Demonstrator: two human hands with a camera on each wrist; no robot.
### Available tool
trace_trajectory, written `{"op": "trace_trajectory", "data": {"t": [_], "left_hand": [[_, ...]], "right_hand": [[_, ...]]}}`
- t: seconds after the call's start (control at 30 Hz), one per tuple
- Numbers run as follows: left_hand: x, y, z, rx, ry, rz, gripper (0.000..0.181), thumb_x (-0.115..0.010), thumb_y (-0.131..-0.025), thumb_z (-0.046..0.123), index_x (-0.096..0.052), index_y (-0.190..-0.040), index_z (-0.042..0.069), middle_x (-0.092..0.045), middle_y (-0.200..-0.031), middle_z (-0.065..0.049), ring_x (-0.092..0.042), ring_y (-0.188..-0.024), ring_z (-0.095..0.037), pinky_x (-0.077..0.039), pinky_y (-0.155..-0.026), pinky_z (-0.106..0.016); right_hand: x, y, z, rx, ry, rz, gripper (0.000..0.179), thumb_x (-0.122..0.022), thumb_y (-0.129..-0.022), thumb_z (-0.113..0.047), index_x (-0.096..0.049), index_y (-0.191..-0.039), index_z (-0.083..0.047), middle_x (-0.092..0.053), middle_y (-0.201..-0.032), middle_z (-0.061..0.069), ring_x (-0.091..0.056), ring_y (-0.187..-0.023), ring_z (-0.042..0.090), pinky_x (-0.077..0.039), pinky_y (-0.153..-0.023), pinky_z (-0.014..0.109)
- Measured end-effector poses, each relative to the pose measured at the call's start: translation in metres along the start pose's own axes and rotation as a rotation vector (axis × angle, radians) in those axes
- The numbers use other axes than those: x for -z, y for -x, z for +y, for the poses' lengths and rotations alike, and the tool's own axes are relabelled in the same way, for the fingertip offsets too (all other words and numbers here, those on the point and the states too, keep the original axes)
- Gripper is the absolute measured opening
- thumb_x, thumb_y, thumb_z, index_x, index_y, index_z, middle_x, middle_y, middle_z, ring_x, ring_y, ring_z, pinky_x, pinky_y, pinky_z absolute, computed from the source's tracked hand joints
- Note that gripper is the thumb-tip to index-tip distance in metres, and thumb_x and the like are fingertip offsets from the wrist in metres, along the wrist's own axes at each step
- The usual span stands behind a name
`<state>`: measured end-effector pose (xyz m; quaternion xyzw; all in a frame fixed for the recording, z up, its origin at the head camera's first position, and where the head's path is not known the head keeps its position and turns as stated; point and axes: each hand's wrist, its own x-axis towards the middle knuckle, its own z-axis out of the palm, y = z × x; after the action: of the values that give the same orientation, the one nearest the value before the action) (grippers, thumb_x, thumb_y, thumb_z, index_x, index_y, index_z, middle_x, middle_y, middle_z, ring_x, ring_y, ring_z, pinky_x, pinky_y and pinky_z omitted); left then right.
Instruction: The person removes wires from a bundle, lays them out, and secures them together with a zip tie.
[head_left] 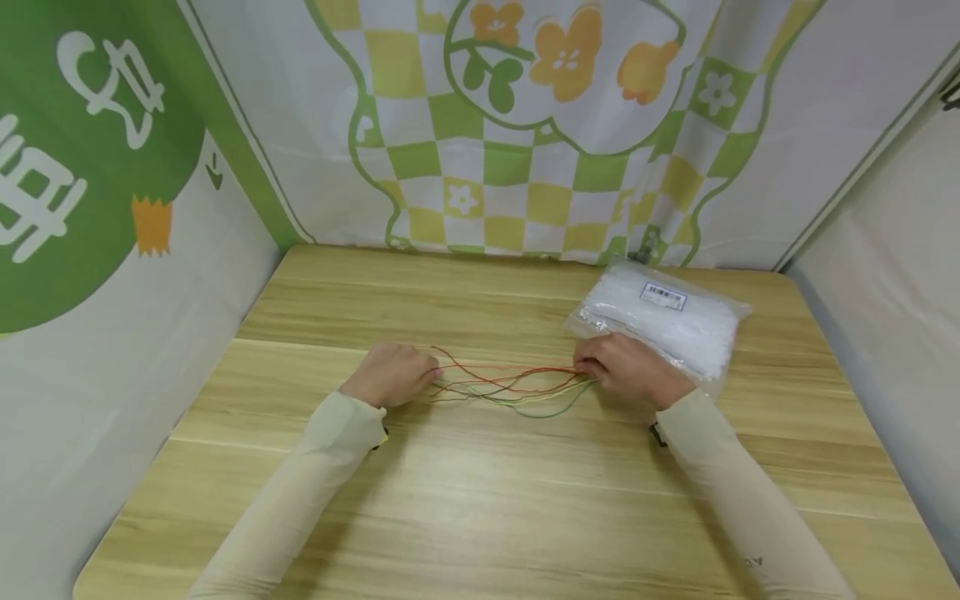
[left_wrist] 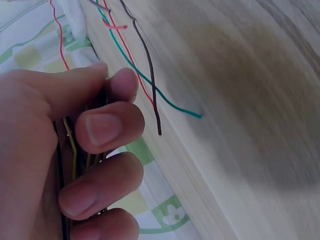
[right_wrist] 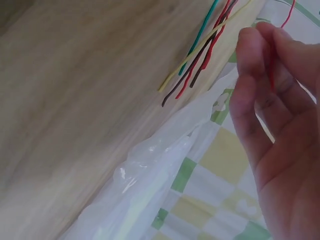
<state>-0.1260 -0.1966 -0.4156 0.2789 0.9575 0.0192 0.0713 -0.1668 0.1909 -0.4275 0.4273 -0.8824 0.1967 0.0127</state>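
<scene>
Several thin coloured wires (head_left: 525, 392) stretch between the two hands over the table. My left hand (head_left: 393, 373) has its fingers curled round some of them; in the left wrist view black and yellowish strands (left_wrist: 73, 150) run through the palm. A red wire (left_wrist: 61, 40) leads to its thumb and forefinger. Beyond those fingertips a green wire (left_wrist: 180, 109) and a dark wire (left_wrist: 151, 65) end loose. My right hand (head_left: 628, 367) pinches a red wire (right_wrist: 288, 14) between thumb and fingers. Beside it, the ends of a yellow wire (right_wrist: 180, 70) and several others hang free.
A clear plastic bag (head_left: 660, 308) of white contents with a barcode label lies behind the right hand. The wooden table (head_left: 480, 500) meets a checked, flowered curtain (head_left: 525, 183) at the back, with white cloth walls on both sides.
</scene>
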Motion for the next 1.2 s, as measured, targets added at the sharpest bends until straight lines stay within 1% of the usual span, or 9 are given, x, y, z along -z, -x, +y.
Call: {"op": "trace_trajectory", "data": {"t": [0.07,0.2,0.33,0.5,0.7,0.9,1.0,1.2], "left_hand": [[0.001,0.002,-0.002,0.01,-0.001,-0.006,0.033,-0.058,-0.11,0.027,-0.065,-0.08,0.016,-0.049,-0.061,0.006,-0.043,-0.057,-0.011,-0.037,-0.057,-0.029],[0.003,0.006,-0.006,0.029,0.001,-0.011,0.033,-0.058,-0.109,0.027,-0.065,-0.08,0.015,-0.049,-0.061,0.005,-0.042,-0.057,-0.011,-0.037,-0.057,-0.03],[0.003,0.013,-0.009,0.04,-0.006,0.006,0.032,-0.06,-0.108,0.026,-0.067,-0.08,0.015,-0.049,-0.061,0.004,-0.041,-0.057,-0.012,-0.037,-0.057,-0.03],[0.001,0.018,-0.009,0.023,0.002,0.028,0.032,-0.065,-0.106,0.025,-0.062,-0.075,0.017,-0.047,-0.058,0.004,-0.039,-0.055,-0.01,-0.034,-0.056,-0.028],[0.002,0.015,-0.001,-0.011,0.05,0.048,0.03,-0.066,-0.105,0.026,-0.061,-0.077,0.019,-0.047,-0.06,0.007,-0.042,-0.055,-0.009,-0.037,-0.058,-0.028],[0.003,0.008,0.008,-0.053,0.137,0.073,0.034,-0.067,-0.105,0.027,-0.056,-0.074,0.019,-0.044,-0.061,0.008,-0.038,-0.055,-0.007,-0.033,-0.057,-0.025],[0.002,0.005,0.012,-0.082,0.193,0.072,0.035,-0.066,-0.106,0.026,-0.054,-0.074,0.019,-0.042,-0.063,0.008,-0.036,-0.056,-0.006,-0.031,-0.059,-0.025],[0.0,-0.007,0.018,-0.155,0.372,0.034,0.033,-0.062,-0.108,0.021,-0.053,-0.077,0.017,-0.041,-0.066,0.008,-0.034,-0.059,-0.005,-0.031,-0.062,-0.022]], "right_hand": [[0.0,0.0,0.0,-0.009,0.007,-0.011,0.008,-0.074,-0.098,-0.008,-0.077,-0.092,-0.013,-0.076,-0.086,-0.002,-0.066,-0.079,0.007,-0.057,-0.075,0.034],[-0.001,0.002,0.002,-0.025,0.024,-0.016,0.007,-0.074,-0.098,-0.009,-0.078,-0.094,-0.014,-0.077,-0.091,-0.003,-0.07,-0.084,0.01,-0.059,-0.079,0.036],[0.001,0.004,0.002,-0.011,0.038,0.001,0.006,-0.076,-0.096,-0.009,-0.079,-0.094,-0.013,-0.077,-0.093,-0.002,-0.072,-0.088,0.014,-0.059,-0.081,0.038],[0.003,0.005,0.001,0.01,0.035,0.025,0.004,-0.078,-0.094,-0.007,-0.079,-0.095,-0.01,-0.077,-0.094,0.001,-0.072,-0.088,0.016,-0.059,-0.081,0.04],[0.002,-0.002,-0.004,0.011,-0.01,0.019,0.004,-0.076,-0.096,-0.006,-0.079,-0.097,-0.009,-0.076,-0.094,0.001,-0.07,-0.088,0.014,-0.058,-0.081,0.038],[0.001,-0.014,-0.018,0.04,-0.052,0.002,0.005,-0.074,-0.098,-0.006,-0.079,-0.098,-0.006,-0.076,-0.093,0.002,-0.069,-0.085,0.013,-0.059,-0.077,0.036],[0.001,-0.02,-0.024,0.058,-0.059,-0.002,0.006,-0.073,-0.099,-0.007,-0.079,-0.099,-0.005,-0.077,-0.095,0.004,-0.071,-0.087,0.014,-0.06,-0.079,0.036],[0.004,-0.028,-0.036,0.07,-0.063,0.005,0.008,-0.073,-0.099,-0.007,-0.08,-0.103,-0.004,-0.079,-0.101,0.006,-0.075,-0.093,0.019,-0.061,-0.083,0.038]]}}
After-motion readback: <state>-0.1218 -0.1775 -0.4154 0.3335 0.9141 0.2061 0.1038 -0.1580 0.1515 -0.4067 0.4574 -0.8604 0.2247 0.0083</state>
